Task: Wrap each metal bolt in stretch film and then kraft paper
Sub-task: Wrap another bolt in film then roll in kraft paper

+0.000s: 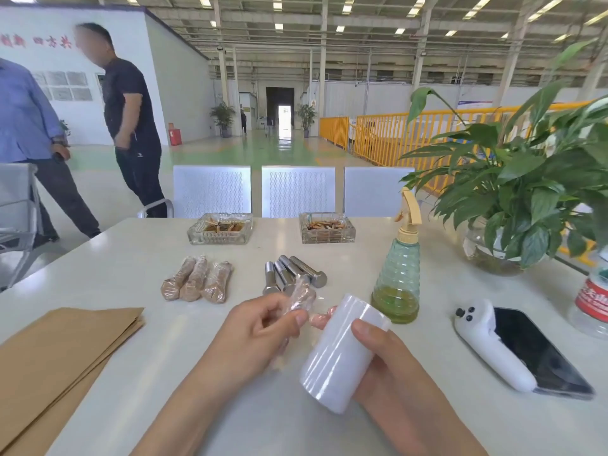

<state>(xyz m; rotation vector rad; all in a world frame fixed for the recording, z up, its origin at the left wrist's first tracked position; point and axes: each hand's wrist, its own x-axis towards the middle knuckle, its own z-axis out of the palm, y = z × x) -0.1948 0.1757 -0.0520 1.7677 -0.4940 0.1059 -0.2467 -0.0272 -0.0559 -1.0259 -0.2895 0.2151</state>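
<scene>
Head view: left hand [260, 327] curled, grip pinching a film-covered bolt [297, 299] between thumb and fingers, held above the table [131, 258] at near centre. Right hand [388, 360] grip wrapped round a white stretch film roll [342, 353], thumb on its front, roll tilted, just right of the left hand; clear film runs from roll to bolt. Just beyond the hands, four bare metal bolts [289, 274] lie bunched together on the table. Left of those, three wrapped bolts [197, 279] side by side, brown paper showing under film. Kraft paper stack [56, 353] flat at near left, running off the edge. Far side: two glass ashtrays [220, 228] with butts. Right: green spray bottle [398, 284], potted plant [513, 192], phone in a white handheld holder [519, 347], water bottle [592, 297] at the edge. Two people stand at far left behind the table.
</scene>
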